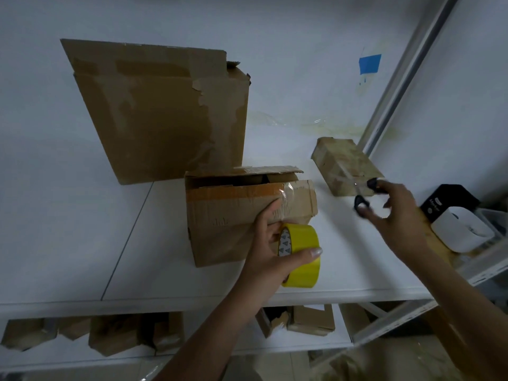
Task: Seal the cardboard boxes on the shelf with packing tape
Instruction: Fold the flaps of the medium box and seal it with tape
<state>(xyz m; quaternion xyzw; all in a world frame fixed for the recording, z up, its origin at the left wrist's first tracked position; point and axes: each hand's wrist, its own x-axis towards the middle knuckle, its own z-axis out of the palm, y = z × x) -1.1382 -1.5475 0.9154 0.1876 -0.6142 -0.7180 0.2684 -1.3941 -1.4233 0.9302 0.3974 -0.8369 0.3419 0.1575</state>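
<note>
Left hand (270, 248) gripping tape roll (303, 266) against box (225, 215), right hand (397, 215) holding scissors (360, 205)

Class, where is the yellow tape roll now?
Lower centre of the head view: the left hand grips the yellow tape roll just in front of the small cardboard box on the shelf.

You're in a storeroom or packing corner here, not anybody's home. The giveaways: a white metal shelf (82, 243) hung on grey uprights (406, 72), with beat-up cardboard boxes (165, 114) parked on it, their old tape half torn off. More small cartons (115, 336) are jammed onto the lower shelf (242, 346). Behind it all there's a bare white wall (275, 23) with a scrap of blue tape (369, 63) stuck on, and there's a yellow packing tape roll (302, 254) out too.
</note>
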